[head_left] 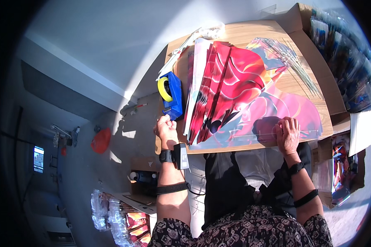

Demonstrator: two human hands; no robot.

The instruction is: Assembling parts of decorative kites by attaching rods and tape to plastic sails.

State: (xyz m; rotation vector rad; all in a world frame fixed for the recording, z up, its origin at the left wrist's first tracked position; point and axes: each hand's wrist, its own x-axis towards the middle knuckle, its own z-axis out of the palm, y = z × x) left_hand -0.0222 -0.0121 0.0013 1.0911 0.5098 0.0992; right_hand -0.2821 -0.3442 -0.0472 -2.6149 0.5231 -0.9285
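My left hand [166,129] is closed at the cutter end of a blue tape dispenser [176,94], which carries a yellow-rimmed roll [164,89]. Whatever the fingertips pinch is too small to make out. With bent fingers, my right hand [288,135] presses on a glossy pink printed sheet [299,108] near the table's front edge. A thin pale strip runs along that edge of the sheet, passing by the right fingers. Between the hands lies a fanned stack of red printed sheets [238,76], with white edges on its left side.
A bundle of thin sticks [299,66] lies at the wooden table's [284,29] far right. Pale strips [175,57] and a clear tub [212,30] are at the back left. Cardboard boxes [341,121] and wrapped packs [342,57] stand right. An orange bag [100,140] lies left on the floor.
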